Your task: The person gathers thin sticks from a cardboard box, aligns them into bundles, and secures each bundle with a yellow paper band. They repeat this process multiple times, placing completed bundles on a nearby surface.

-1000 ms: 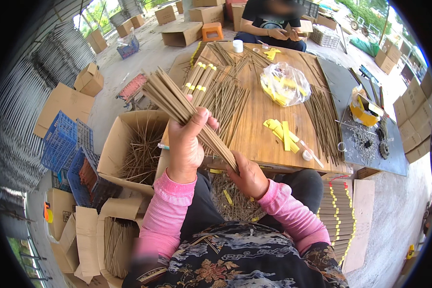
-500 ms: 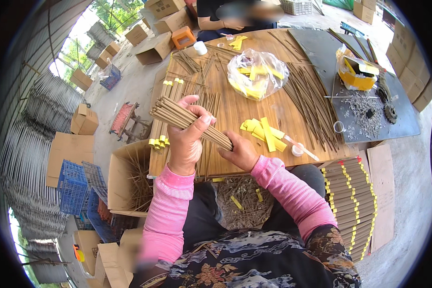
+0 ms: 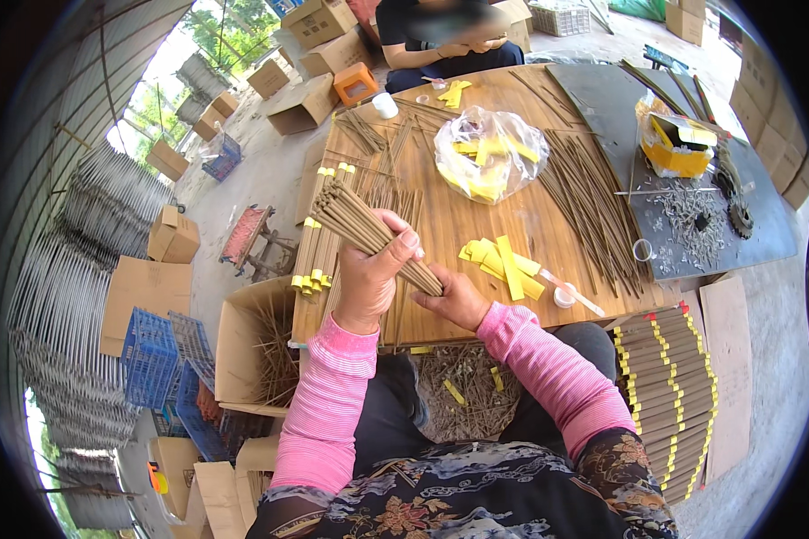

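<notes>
Left hand [image 3: 373, 277] is gripping the sticks [image 3: 355, 220] partway along; right hand [image 3: 458, 298] is pinching their near end. Sticks are slanting over the surface [image 3: 530, 220]. Banded bundles [image 3: 308, 247] are lying just left, yellow strips [image 3: 510, 269] to the right; clear bag [image 3: 490, 157] is sitting farther back.

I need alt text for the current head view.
The left hand grips a bundle of thin brown sticks over a wooden table, the right hand holding its near end. Yellow strips and a clear bag lie beyond.
</notes>
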Tool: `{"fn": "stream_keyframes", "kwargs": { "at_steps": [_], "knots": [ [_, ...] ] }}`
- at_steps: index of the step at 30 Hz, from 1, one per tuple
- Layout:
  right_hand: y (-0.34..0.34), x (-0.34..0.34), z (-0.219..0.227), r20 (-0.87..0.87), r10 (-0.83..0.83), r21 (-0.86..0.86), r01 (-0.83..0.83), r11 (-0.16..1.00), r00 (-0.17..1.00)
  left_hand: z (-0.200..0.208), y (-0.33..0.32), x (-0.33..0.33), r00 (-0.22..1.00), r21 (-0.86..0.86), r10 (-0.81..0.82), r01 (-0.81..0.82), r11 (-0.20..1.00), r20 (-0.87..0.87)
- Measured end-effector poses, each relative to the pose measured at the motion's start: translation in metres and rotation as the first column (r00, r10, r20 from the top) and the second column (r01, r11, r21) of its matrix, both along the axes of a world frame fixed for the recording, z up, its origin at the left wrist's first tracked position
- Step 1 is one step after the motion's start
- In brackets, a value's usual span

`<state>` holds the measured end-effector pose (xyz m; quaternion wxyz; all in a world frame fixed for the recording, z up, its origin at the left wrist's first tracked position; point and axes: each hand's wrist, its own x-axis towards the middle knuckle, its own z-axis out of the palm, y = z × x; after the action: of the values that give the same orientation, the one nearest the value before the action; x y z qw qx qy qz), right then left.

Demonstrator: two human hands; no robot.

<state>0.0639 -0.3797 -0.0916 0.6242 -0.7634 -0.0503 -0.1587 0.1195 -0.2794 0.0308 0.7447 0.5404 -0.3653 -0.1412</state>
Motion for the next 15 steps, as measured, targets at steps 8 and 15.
{"fn": "stream_keyframes", "kwargs": {
  "at_steps": [8,15],
  "knots": [
    [0.015,-0.032,0.041,-0.239,0.54,0.456,-0.397,0.796,0.807,0.026,0.034,0.006,0.9,-0.284,-0.249,0.149,0.947,-0.357],
    [0.029,-0.05,0.044,-0.114,0.793,0.748,-0.473,0.465,0.599,0.005,0.053,-0.012,0.903,-0.084,-0.136,0.111,0.99,-0.407]
  ]
}}
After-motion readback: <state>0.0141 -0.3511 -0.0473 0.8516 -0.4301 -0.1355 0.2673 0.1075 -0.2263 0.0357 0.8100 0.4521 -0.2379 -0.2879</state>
